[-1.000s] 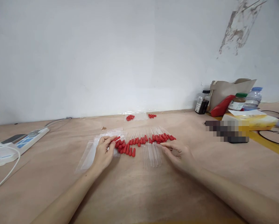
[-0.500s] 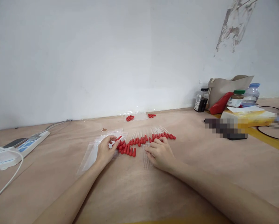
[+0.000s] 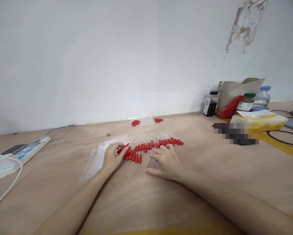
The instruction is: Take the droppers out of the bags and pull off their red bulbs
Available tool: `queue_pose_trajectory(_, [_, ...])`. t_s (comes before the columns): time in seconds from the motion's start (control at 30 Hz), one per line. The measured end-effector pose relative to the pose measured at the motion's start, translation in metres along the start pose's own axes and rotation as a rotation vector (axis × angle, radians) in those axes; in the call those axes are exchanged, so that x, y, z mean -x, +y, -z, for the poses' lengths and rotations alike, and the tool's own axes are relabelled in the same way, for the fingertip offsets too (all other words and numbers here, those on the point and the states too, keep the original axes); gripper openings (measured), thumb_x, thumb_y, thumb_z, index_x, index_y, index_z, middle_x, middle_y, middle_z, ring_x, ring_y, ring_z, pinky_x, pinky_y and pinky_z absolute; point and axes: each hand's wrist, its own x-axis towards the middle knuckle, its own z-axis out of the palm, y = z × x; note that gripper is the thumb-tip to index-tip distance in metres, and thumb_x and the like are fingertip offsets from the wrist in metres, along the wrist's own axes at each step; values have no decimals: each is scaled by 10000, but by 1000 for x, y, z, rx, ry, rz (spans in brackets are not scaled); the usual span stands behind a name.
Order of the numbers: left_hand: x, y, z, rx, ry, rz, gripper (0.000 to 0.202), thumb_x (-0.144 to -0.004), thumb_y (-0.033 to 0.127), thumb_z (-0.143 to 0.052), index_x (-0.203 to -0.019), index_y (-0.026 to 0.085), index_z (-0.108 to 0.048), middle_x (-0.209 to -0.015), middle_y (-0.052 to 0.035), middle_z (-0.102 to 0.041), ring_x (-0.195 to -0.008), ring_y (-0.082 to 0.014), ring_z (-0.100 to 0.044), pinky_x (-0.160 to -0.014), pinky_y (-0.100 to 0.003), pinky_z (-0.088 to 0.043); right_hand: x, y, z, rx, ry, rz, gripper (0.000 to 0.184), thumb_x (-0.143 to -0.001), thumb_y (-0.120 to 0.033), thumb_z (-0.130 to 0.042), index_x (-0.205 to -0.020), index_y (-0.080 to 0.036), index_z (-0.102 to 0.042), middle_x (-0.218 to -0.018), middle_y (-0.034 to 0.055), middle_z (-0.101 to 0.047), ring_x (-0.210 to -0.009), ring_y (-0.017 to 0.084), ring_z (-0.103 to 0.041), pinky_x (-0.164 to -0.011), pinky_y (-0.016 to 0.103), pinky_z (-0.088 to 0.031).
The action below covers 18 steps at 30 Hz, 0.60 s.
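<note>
My left hand (image 3: 113, 156) is closed, with a red rubber dropper bulb (image 3: 123, 149) pinched between thumb and fingers. Just right of it lies a pile of loose red bulbs (image 3: 133, 158), partly hidden by the fingers. My right hand (image 3: 167, 163) hovers over or rests on a bundle of thin clear tubes (image 3: 152, 161), its thumb spread away from the index finger. It covers part of the bundle. Beyond the hands, finished-looking droppers (image 3: 166, 141) lie in a fanned row, red bulbs toward me and clear stems pointing to the wall.
Clear plastic bags (image 3: 93, 161) lie under and left of my left hand. More red bulbs (image 3: 136, 123) sit by the wall on plastic. A power strip (image 3: 36, 151) with cables is at left. A dark bottle (image 3: 210, 104), jar (image 3: 246, 101), bag and tissue pack (image 3: 271, 122) stand at right.
My right thumb has moved away from the fingers, down and left across the clear tubes, so the hand has opened. My left hand keeps a bulb, now tilted slightly differently.
</note>
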Motion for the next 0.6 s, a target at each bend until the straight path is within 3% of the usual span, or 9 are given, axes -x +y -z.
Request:
queue_pose_trajectory(0.13, [-1, -1, 2, -25, 33, -17, 185, -749, 383, -541, -750, 207, -597, -771, 3, -628, -717, -153, -521, -706, -278, -411, -1, 7, 9, 10, 76, -64, 372, -714, -534, -551, -867, -214, -664, -736, 39, -627, -734, 162, -482, -757, 346, -220])
queue_pose_trajectory(0.37, [-3, -5, 2, -53, 8, 45, 199, -743, 396, -529, -767, 212, -601, -800, -1, -637, -732, -166, -530, -699, -283, -417, 14, 33, 23, 48, 86, -118, 173, -750, -354, -554, -782, -221, -661, -712, 10, -618, -722, 144, -489, -752, 319, -232])
queue_pose_trajectory(0.6, [-4, -11, -3, -73, 24, 113, 222, -737, 419, -524, -795, 221, -606, -818, -1, -646, -745, -174, -557, -707, -284, -422, 35, 41, 26, 63, 113, -130, 160, -775, -276, -513, -709, -222, -648, -642, -1, -582, -683, 128, -479, -741, 307, -234])
